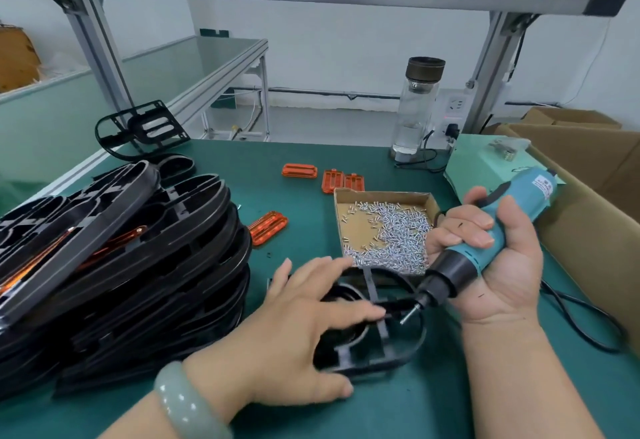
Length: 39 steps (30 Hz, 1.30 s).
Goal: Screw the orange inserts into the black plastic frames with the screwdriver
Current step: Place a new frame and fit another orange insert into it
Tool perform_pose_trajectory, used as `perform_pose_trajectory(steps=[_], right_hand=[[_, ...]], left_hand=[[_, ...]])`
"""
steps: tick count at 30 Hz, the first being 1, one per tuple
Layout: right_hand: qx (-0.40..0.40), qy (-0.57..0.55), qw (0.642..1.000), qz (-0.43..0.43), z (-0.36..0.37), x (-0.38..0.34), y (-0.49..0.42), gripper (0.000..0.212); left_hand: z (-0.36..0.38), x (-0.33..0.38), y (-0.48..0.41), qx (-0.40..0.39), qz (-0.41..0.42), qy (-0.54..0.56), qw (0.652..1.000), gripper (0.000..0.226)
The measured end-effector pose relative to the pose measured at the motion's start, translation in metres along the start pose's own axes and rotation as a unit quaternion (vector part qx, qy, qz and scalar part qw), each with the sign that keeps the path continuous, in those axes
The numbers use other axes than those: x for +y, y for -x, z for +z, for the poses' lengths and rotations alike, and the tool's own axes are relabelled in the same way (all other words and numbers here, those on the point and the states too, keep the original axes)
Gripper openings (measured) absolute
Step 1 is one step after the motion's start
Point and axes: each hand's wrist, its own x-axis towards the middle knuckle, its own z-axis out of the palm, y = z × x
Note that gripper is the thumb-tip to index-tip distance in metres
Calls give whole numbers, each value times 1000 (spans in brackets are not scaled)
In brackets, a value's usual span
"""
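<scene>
The left hand (304, 327) lay with fingers spread on a black plastic frame (381, 359) just in front of the cardboard screw tray (381, 193) on the desk (433, 404). The right hand (498, 258), right of the tray, was curled round the electric screwdriver (540, 192), its bit pointing down at that frame. Loose orange inserts (299, 171) lay behind and left of the tray; the stack of frames (138, 265) stood farther left.

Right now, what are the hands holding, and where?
The right hand grips the blue screwdriver round its middle. The left hand lies flat on the black frame, not gripping.
</scene>
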Motion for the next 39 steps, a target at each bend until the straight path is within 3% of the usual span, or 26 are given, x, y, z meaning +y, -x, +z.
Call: perform_pose_trajectory(steps=[5,11,13,15,17,19,22,26,29,32,35,37,39], right_hand=[[14,3,1000,-6,1,1,0,35],[17,13,1000,-9,1,3,-1,45],[15,14,1000,-10,0,2,0,46],[11,15,1000,-11,-1,2,0,47],[10,16,1000,-9,-1,1,0,49],[14,19,1000,-6,-1,1,-2,49],[20,18,1000,-2,-3,2,-3,49],[32,8,999,3,-5,6,-5,48],[42,1,999,7,-6,8,-5,50],[46,1,999,9,-6,9,-5,52],[54,6,998,8,-6,11,-6,54],[55,10,998,8,-5,11,-5,55],[56,12,998,9,-6,11,-5,55]], left_hand=[[1,-3,0,-87,16,53,995,79],[-2,2,-2,-72,12,63,995,70],[-11,5,-8,-9,-7,101,995,65],[-23,6,-27,130,-41,131,982,51],[-34,4,-60,259,-107,158,947,38],[-44,-2,-100,300,-198,202,911,35],[-48,-17,-151,252,-294,227,893,42],[-41,-45,-193,144,-385,102,906,42],[-33,-59,-202,16,-376,-46,925,37],[-32,-63,-202,-25,-365,-91,926,29],[-37,-67,-192,51,-376,-81,922,30],[-38,-67,-179,207,-367,-37,906,33],[-41,-58,-163,370,-359,99,851,27]])
